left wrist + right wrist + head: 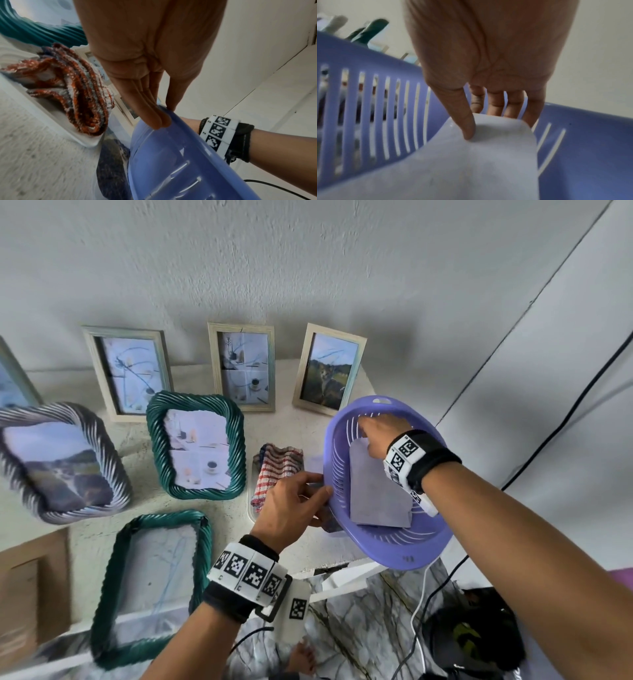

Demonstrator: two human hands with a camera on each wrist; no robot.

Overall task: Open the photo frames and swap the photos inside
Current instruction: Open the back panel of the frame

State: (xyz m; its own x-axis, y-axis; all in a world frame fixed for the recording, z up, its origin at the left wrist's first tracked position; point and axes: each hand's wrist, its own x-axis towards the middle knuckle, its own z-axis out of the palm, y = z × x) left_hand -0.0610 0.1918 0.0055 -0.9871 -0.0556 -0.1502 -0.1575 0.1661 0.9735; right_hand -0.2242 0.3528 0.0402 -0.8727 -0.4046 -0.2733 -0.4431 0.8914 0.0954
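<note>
A purple slotted basket [404,559] hangs tilted over the table's right corner. My left hand [294,508] pinches its left rim, with the thumb on top and the fingers [154,121] underneath. My right hand [376,436] reaches inside the basket [590,148] and pinches the top edge of a pale photo [376,491] that shows its blank side. In the right wrist view the thumb presses on the photo [471,169] and the fingers are behind it. An open green twisted frame [150,587] lies near the front edge. A second, landscape photo [113,162] lies under the basket.
Three wooden frames [245,368] stand against the wall. A green twisted frame [197,445] and a grey twisted frame [61,463] hold photos. A checked cloth [277,470] sits on a white tray [51,119]. A brown backing board [30,594] lies at the left. Cables hang at the right.
</note>
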